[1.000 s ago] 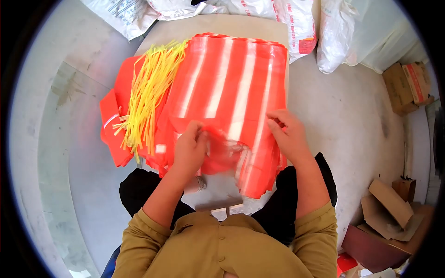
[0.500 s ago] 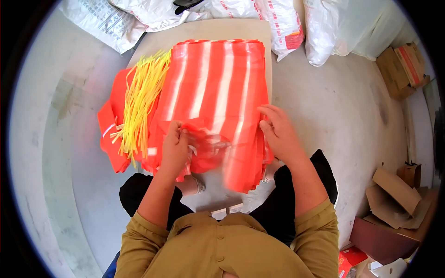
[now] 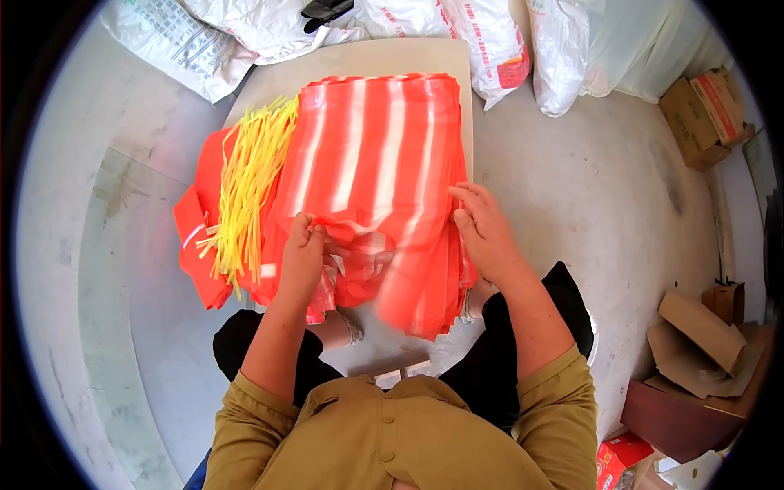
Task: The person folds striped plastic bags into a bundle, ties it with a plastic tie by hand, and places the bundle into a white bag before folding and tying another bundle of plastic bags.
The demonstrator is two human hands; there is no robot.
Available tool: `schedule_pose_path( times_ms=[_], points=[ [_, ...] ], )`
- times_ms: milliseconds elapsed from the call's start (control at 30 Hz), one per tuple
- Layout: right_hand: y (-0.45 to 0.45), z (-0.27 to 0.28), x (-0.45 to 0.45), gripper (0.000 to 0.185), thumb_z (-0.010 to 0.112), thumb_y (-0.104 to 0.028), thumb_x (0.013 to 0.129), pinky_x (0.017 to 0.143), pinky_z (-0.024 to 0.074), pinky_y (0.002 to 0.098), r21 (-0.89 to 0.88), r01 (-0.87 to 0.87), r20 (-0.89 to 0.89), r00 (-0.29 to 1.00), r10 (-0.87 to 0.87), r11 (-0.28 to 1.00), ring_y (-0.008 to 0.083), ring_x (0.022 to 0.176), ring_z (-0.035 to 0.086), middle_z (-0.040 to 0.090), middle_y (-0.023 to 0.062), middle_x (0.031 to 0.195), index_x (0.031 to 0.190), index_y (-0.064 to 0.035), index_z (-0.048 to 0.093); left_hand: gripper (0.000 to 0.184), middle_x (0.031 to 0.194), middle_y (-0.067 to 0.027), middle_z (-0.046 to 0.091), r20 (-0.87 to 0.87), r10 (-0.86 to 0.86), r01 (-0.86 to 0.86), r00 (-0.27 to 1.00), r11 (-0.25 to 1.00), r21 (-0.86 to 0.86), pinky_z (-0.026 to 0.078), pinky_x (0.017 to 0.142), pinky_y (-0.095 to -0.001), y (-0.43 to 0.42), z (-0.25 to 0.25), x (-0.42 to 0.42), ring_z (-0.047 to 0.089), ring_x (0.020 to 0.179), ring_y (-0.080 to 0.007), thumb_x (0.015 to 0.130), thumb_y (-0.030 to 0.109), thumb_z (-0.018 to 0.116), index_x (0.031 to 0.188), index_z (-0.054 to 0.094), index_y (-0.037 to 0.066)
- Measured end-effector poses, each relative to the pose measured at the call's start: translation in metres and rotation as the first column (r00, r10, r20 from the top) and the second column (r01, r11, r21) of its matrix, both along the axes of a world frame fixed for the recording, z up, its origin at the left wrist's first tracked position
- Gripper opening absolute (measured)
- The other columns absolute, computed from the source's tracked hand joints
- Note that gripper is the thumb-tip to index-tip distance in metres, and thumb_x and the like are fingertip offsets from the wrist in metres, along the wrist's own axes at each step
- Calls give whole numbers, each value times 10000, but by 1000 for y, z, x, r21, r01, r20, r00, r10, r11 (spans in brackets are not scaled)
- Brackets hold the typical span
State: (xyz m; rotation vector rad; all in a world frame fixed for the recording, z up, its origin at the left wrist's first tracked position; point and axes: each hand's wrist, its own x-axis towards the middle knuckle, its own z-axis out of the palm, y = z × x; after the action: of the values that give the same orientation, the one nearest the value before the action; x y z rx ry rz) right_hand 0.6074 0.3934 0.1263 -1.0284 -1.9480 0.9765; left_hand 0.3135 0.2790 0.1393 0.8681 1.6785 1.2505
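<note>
A thick stack of red-and-white striped plastic sheets, possibly bags (image 3: 371,147), lies in front of me, its near end hanging toward my knees. My left hand (image 3: 304,255) pinches the lifted, crumpled near edge of the top striped sheet, thumb against fingers. At the stack's right edge is my right hand (image 3: 486,233), its thumb and fingers apart and the fingertips touching the sheets. A bundle of yellow strips (image 3: 251,175) lies along the stack's left side. Beneath and beside it are folded red pieces (image 3: 189,216).
The stack rests on a tan board (image 3: 351,59). White printed sacks (image 3: 482,49) line the far side, with a black item (image 3: 327,10) on them. Cardboard boxes stand at the far right (image 3: 694,122) and near right (image 3: 694,343). A red box (image 3: 622,453) sits below.
My left hand has drawn slightly up with the sheet's edge, and the sheet's loose near part has swung left. My right hand stays by the stack's right edge.
</note>
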Motion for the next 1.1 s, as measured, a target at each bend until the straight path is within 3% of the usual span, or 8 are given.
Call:
schedule_pose_path(
  times_ms=[333,433,533,733,833,933,1033,1100],
  points=[
    [-2,-1,-10,416,518,-240,1061,1130,428,424,-114,-79,-158,986,61,990,352,1342,551,556,183,1471,1416,-29,569,139,970,-66,669,19,-5,5,1000,1000,0,504,610,-272,0,-7,-5,729,770,-184,1129,219,419,1174,490,108],
    [-14,18,-3,411,538,-200,1070,968,518,354,-246,-331,-90,944,318,911,183,1119,596,596,97,1413,1449,-41,563,139,969,-63,653,11,10,-10,1000,1000,9,509,615,-272,-1,-8,-2,728,776,-185,1127,212,428,1181,483,96],
    [-20,17,5,452,556,-255,1054,1127,443,413,-370,-633,-175,766,618,679,322,1333,576,627,172,1418,1439,-18,567,116,961,-91,689,-10,32,-31,999,997,72,517,568,-272,-2,-11,1,702,691,-154,1116,155,460,1161,491,53],
    [-26,34,5,401,575,-173,996,1055,499,402,-471,-668,-50,673,738,577,298,1228,646,679,167,1317,1359,-7,621,80,836,-51,623,-164,-42,57,986,994,88,501,572,-280,-8,-18,2,601,624,-124,1110,137,472,1106,495,61],
    [-21,43,3,383,587,-62,912,1023,514,394,-439,-664,7,671,741,605,298,1167,664,688,166,1247,1288,-24,650,76,795,-60,581,-255,-81,103,964,992,74,496,605,-309,-12,-20,3,602,659,-144,1103,137,486,1083,483,63],
    [-25,48,1,426,614,52,815,930,532,357,-341,-675,-113,720,685,654,242,1105,657,687,117,1209,1230,-20,681,80,796,-81,579,-320,-101,114,942,993,22,495,647,-337,-17,-10,6,616,695,-169,1091,130,507,1063,478,61],
    [-25,42,-5,439,587,79,807,942,534,369,-59,-677,-82,735,673,733,280,1113,656,677,112,1211,1223,-26,684,81,799,-91,586,-270,-104,117,957,993,31,493,672,-347,-20,-11,7,621,722,-185,1085,130,517,1060,485,61],
    [-27,36,-12,447,560,103,809,959,531,379,-37,-602,-41,799,600,798,294,1129,651,669,114,1221,1219,-26,684,80,800,-92,591,-296,-99,121,950,991,55,494,672,-346,-20,-16,5,620,717,-189,1085,132,520,1059,489,62]
  ],
)
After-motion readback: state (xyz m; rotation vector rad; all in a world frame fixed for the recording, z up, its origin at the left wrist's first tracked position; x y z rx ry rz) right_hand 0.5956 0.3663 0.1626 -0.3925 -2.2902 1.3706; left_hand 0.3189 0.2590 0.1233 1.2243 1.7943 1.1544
